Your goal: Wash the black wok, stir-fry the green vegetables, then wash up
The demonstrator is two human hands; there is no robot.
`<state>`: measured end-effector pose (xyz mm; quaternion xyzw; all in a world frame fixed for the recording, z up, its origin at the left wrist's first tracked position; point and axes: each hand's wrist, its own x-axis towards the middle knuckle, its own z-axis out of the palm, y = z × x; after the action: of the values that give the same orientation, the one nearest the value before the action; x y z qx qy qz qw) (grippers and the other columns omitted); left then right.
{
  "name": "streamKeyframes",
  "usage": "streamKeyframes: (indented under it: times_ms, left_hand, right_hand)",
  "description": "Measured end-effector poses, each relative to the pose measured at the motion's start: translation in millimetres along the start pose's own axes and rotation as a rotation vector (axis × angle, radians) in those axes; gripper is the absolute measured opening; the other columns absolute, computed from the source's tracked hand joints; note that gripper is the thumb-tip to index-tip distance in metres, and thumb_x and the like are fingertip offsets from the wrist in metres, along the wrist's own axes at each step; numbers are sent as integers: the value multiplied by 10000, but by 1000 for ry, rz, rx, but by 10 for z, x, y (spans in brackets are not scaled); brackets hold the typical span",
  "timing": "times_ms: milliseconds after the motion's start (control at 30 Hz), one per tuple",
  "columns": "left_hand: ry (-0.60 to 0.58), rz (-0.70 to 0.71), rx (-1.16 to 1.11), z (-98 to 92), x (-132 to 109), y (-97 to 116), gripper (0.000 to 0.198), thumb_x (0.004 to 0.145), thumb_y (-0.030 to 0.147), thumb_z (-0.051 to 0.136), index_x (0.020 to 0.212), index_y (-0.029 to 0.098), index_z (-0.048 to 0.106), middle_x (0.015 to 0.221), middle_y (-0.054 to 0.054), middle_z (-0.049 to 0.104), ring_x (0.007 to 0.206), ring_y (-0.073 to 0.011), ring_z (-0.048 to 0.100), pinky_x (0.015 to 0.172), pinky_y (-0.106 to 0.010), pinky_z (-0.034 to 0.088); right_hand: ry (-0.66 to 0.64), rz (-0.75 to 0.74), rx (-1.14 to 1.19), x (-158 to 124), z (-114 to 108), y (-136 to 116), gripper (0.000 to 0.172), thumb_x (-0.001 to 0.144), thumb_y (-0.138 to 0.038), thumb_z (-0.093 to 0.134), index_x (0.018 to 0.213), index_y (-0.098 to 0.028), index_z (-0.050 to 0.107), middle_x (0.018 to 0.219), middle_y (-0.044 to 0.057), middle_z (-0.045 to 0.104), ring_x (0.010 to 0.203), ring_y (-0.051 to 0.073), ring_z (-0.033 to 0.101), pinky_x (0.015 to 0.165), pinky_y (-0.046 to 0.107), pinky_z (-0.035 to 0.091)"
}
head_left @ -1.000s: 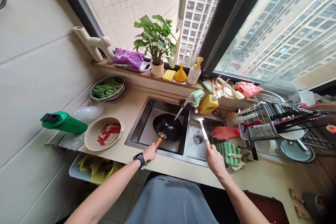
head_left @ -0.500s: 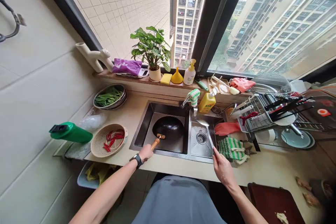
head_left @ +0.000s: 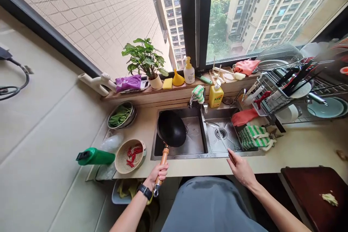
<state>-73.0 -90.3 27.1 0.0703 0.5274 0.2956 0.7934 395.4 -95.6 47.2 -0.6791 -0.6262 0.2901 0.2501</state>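
My left hand (head_left: 159,175) grips the wooden handle (head_left: 162,163) of a black wok (head_left: 171,128). The wok stands tilted on its side in the left basin of a steel double sink (head_left: 179,156). My right hand (head_left: 240,170) is over the front of the right basin, its fingers closed on the end of a metal spatula (head_left: 219,132). The spatula's blade reaches back across the basin toward the drain. The fingers partly hide the spatula's handle end.
A faucet (head_left: 202,105) with a green-and-white sponge and a yellow AXE bottle (head_left: 216,95) stand behind the sink. To the right are an orange rubber glove (head_left: 244,117), a striped cloth (head_left: 254,137) and a dish rack (head_left: 272,90). A basket of red chilies (head_left: 130,156) sits left.
The wok has tipped up from lying in the basin onto its side, and its handle has swung toward me. The spatula now points further back, and the view has turned left.
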Motion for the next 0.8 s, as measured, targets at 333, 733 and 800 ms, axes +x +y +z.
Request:
streamKeyframes:
  times_ms: [333, 733, 800]
  left_hand:
    - [-133, 110, -45, -104, -317, -316, 575, 655, 254, 933, 891, 258, 409, 496, 194, 298, 331, 0, 180, 345, -109, 171]
    - [413, 375, 733, 337, -824, 136, 320, 766, 284, 709, 855, 273, 402, 422, 118, 459, 336, -121, 476, 368, -197, 321]
    - [455, 397, 754, 461, -891, 141, 310, 767, 284, 699, 855, 274, 402, 424, 120, 455, 332, -125, 475, 362, -201, 313]
  right_hand:
    - [-97, -19, -9, -103, 88, -265, 559, 962, -408, 492, 1444, -187, 666, 1113, 117, 820, 1011, 284, 778, 923, 418, 609]
    - [-228, -96, -68, 100, 169, -325, 546, 958, -336, 491, 1455, -182, 658, 1124, 140, 806, 963, 290, 753, 848, 393, 572]
    - [-256, -117, -76, 191, 133, -263, 551, 959, -339, 477, 1457, -183, 654, 1117, 136, 807, 959, 293, 752, 840, 393, 566]
